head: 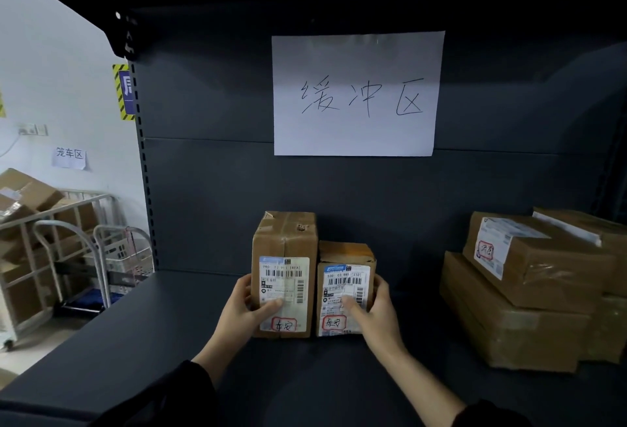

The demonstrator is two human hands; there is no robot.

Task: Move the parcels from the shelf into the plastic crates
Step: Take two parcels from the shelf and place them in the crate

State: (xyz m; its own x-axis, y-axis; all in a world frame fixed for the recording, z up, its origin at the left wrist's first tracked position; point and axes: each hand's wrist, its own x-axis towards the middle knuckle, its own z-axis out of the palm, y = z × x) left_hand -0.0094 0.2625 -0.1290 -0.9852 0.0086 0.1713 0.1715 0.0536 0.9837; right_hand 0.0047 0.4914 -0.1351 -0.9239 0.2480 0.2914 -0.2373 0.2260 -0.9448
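1. The tall box [284, 240] and the short box [346, 253] stand side by side and touching on the shelf [135, 341], straight below the sign [356, 94]. Both labels face the person.
2. The left hand [242, 307] has its grip closed on the tall box low down, with the thumb across the label and the fingers round the left side.
3. The right hand [376, 311] mirrors it on the short box, with the thumb on the label and the fingers wrapped round the right side.
4. Each box lies straight ahead of its own grip. The outer sides are held and the inner sides meet between the hands. The left hand is nearer the tall box and the right hand nearer the short one.
5. The tall box's long axis runs upright, with its taped top end pointing up toward the sign. The short box also seems to stand upright, though its long axis is less marked.
6. A pale slotted crate [130, 258] sits below and far left of the sign, past the shelf's end. The coming move likely calls for drawing both boxes back off the shelf and then swinging them left.
7. A stack [529, 291] of bigger boxes sits below and right of the sign, well apart from the right hand.
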